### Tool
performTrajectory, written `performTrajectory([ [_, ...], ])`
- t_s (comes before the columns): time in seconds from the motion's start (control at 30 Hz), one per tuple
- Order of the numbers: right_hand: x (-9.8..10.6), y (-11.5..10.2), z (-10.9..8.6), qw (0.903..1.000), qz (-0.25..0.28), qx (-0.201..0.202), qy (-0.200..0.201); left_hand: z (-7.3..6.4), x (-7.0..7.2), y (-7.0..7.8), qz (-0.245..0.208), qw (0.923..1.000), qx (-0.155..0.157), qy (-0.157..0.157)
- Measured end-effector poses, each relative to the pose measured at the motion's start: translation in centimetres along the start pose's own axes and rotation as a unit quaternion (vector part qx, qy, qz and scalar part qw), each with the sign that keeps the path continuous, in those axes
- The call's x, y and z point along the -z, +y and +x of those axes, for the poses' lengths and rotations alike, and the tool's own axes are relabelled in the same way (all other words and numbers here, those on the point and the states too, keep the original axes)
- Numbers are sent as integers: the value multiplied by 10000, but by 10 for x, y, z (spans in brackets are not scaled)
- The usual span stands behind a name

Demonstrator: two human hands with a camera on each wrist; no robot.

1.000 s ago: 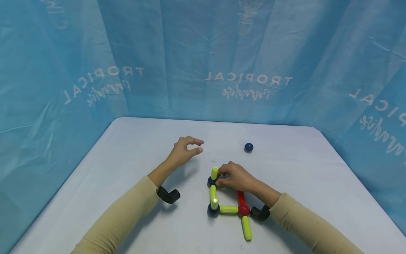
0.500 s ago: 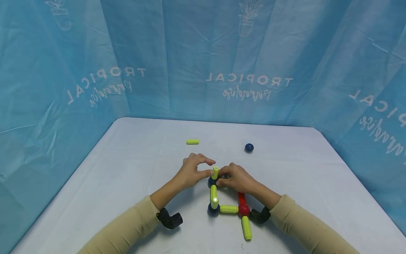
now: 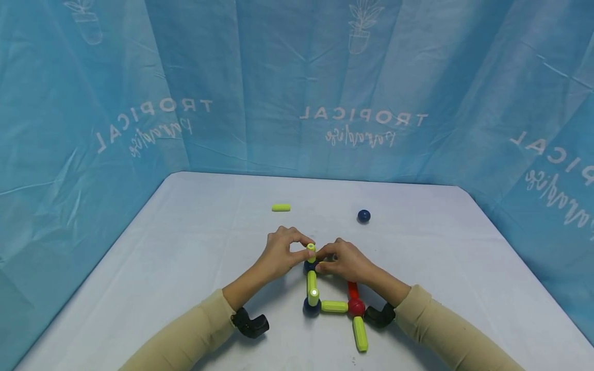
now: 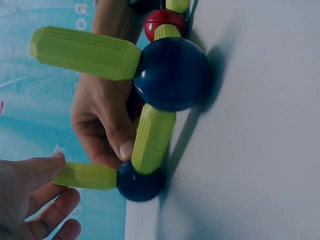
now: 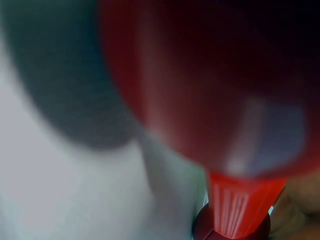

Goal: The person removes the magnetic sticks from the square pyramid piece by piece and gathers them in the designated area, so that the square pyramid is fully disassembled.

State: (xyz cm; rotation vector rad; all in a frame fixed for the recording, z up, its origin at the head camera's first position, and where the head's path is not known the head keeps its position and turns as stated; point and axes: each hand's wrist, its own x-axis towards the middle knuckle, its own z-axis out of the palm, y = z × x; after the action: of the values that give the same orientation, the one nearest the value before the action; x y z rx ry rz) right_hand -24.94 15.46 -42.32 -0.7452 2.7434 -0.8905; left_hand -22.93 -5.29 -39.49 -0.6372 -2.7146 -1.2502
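A frame of yellow-green sticks, one red stick point(image 5: 240, 207) and blue and red balls lies on the white table. From its far blue ball point(image 4: 141, 181) a yellow-green stick point(image 4: 90, 176) stands upright. My left hand point(image 3: 281, 252) pinches that stick near its top between thumb and finger. My right hand point(image 3: 345, 259) grips the far blue ball at its right side with curled fingers, hiding part of the frame behind it. The near blue ball point(image 4: 172, 74) bears another upright yellow-green stick point(image 4: 85, 52). A red ball point(image 3: 356, 307) sits at the near right corner.
A loose yellow-green stick point(image 3: 281, 207) lies beyond my left hand. Farther right is a loose blue ball point(image 3: 364, 216). One yellow-green stick point(image 3: 360, 334) juts toward me from the red corner ball. A blue printed curtain point(image 3: 297, 87) surrounds the table's back and sides.
My left hand has come back toward me and to the right from beside the loose stick, closing its fingertips on the upright stick. My right hand has stayed in place.
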Motion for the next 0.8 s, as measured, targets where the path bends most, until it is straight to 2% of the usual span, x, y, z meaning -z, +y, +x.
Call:
performTrajectory([
  [0.17, 1, -1, 1, 10000, -34, -79, 9, -10, 9, -13, -43, 9991, 400, 142],
  [0.23, 1, -2, 1, 9999, -40, -107, 4, -15, 11, -20, -6, 9988, 470, 169],
  [0.47, 3, -4, 1, 9998, -139, -159, -61, -25, 9, -40, 504, 9969, 593, 129],
  [0.8, 6, -17, 3, 9985, -528, 117, -91, -28, 5, -45, 694, 9958, 565, 166],
])
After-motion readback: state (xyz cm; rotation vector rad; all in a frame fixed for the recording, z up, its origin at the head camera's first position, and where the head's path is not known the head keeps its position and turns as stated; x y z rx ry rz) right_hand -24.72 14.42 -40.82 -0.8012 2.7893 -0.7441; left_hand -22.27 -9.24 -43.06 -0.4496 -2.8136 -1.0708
